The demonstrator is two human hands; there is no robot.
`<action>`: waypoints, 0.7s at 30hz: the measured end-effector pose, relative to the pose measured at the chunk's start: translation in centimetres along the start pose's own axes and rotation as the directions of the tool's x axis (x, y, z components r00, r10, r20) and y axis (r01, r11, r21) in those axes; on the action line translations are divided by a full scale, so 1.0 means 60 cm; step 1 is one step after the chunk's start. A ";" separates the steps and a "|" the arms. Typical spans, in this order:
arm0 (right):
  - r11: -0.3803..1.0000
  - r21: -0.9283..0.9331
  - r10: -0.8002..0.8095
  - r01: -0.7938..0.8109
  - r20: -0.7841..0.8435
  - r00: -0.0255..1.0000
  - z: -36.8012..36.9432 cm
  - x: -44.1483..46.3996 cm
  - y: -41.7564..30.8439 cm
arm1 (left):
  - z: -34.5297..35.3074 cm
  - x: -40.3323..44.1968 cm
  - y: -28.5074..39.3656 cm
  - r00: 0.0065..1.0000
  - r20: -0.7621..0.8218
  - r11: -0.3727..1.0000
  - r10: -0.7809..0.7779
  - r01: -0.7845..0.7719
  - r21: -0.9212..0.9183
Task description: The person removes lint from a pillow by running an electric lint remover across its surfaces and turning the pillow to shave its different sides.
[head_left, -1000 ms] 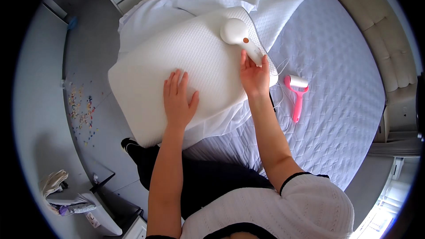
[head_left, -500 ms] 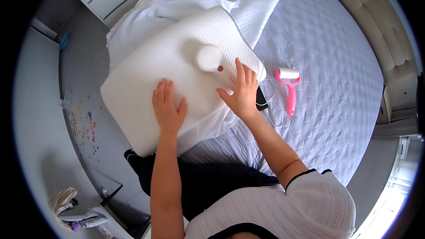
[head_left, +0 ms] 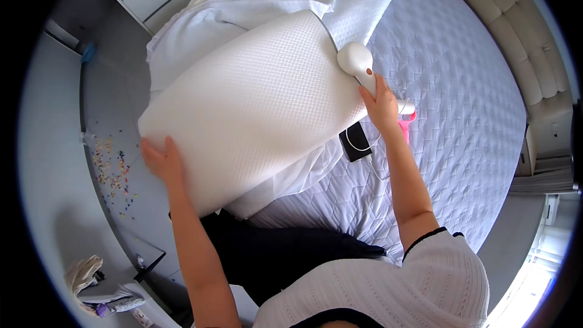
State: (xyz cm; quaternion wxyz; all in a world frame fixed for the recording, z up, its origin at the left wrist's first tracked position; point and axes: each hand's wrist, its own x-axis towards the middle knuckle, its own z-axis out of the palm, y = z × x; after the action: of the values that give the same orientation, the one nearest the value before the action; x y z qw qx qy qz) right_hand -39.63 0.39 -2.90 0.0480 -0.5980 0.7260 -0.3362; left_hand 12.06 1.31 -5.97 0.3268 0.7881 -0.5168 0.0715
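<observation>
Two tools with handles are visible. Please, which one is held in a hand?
The white tool with the round head: the right hand grips its handle. The pink roller with the white cylinder instead lies on the grey quilted bed cover.

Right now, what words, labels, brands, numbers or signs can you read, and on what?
No text can be read in this view.
White round-headed handheld device in the right hand: no legible lettering.
Flat black rectangular object on the bed: no legible lettering.
Small white card at the lower left: any marks are too small and blurred to read.
</observation>
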 end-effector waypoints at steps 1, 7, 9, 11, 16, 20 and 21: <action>0.996 0.064 0.059 -0.066 0.105 0.993 -0.008 -0.002 0.003 | 0.005 0.010 -0.017 0.991 0.003 0.983 -0.137 0.136 -0.124; 0.979 0.191 0.029 -0.075 0.233 0.972 0.019 0.051 0.004 | -0.028 0.034 -0.067 0.642 0.641 0.241 -0.421 0.760 -0.603; 0.961 0.271 -0.023 -0.043 0.234 0.972 0.058 0.092 0.000 | -0.042 0.025 -0.035 0.588 0.703 0.062 -0.399 0.783 -0.619; 0.707 0.611 -0.040 -0.356 0.538 0.842 0.079 0.126 -0.024 | -0.047 0.023 -0.017 0.591 0.728 -0.058 -0.346 0.761 -0.646; 0.730 0.601 0.016 -0.325 0.461 0.887 0.049 0.136 -0.102 | -0.085 0.020 0.038 0.763 0.521 -0.025 -0.382 0.555 -0.831; 0.536 0.816 -0.079 -0.217 0.304 0.949 0.020 0.145 -0.091 | -0.147 -0.001 0.100 0.773 0.457 -0.260 -0.440 0.378 -0.889; 0.407 0.896 -0.102 -0.180 0.241 0.965 0.010 0.148 -0.083 | -0.139 -0.009 0.063 0.776 0.453 -0.260 -0.439 0.373 -0.890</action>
State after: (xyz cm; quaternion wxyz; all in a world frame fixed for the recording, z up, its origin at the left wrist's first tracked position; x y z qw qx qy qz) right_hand -37.63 -8.17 2.30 0.4671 -0.4958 0.4266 -0.5950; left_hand 10.46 5.68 1.95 0.8018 0.4146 -0.0947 -0.4199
